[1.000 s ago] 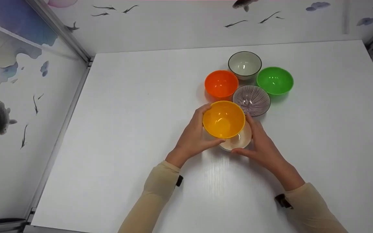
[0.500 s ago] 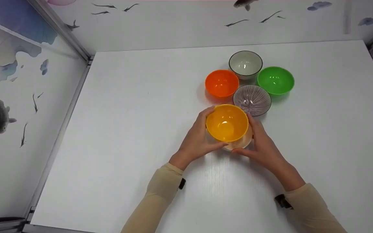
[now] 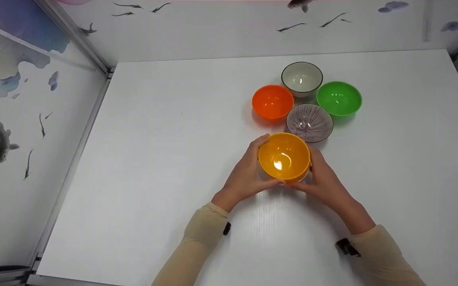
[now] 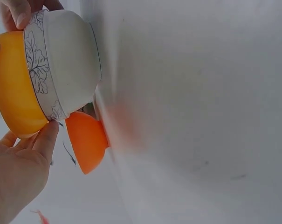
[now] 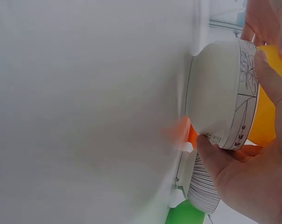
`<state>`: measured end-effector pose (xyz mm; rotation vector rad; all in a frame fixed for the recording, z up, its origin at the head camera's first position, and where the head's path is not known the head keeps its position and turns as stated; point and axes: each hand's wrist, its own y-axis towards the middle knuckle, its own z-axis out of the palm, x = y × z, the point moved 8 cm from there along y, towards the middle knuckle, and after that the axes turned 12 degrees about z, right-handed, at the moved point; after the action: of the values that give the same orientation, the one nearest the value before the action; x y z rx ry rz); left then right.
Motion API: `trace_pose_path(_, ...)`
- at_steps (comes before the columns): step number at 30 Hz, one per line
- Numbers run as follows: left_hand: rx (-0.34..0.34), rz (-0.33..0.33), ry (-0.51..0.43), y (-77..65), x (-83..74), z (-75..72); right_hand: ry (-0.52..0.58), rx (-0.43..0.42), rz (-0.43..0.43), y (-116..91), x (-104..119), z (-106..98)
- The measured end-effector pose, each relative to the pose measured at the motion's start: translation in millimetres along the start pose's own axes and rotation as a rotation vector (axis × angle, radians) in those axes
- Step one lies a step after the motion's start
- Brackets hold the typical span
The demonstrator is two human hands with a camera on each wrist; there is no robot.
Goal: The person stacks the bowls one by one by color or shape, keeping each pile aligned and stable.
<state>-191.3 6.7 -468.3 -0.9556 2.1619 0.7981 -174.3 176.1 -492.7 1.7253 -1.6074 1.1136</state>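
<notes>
My left hand (image 3: 245, 174) grips a yellow bowl (image 3: 284, 155) by its side, thumb toward me and fingers at the far side. The right hand (image 3: 327, 180) holds a white bowl (image 5: 215, 88) with a leaf-patterned band round its rim. In both wrist views the yellow bowl's lower part is hidden inside the white bowl's mouth, while its upper wall rises above the rim. The white bowl's base is right at the table. From the head view, the yellow bowl covers nearly all of the white one. Both thumbs meet at the near side.
Just beyond the hands stands a purple-striped bowl (image 3: 309, 124). Behind it are an orange bowl (image 3: 272, 102), a green bowl (image 3: 339, 99) and a pale dark-rimmed bowl (image 3: 301, 78), set close together. The white table (image 3: 153, 159) is bordered by printed panels (image 3: 213, 31) at back and left.
My left hand has brought the yellow bowl rightward and toward me, from partly overlapping the white bowl to sitting over its mouth. The right hand has hardly moved.
</notes>
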Motion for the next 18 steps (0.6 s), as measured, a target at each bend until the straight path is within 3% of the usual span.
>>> trace_pose_path(14, 0.017, -0.030, 0.005, -2.0, 5.4, 9.0, -0.055, 0.017, 0.039, 2.0, -3.2, -0.3)
trace_pose_path(18, 0.015, -0.012, 0.016, -1.4, 4.9, 9.1, -0.050, 0.014, 0.026, 1.5, -1.6, -0.6)
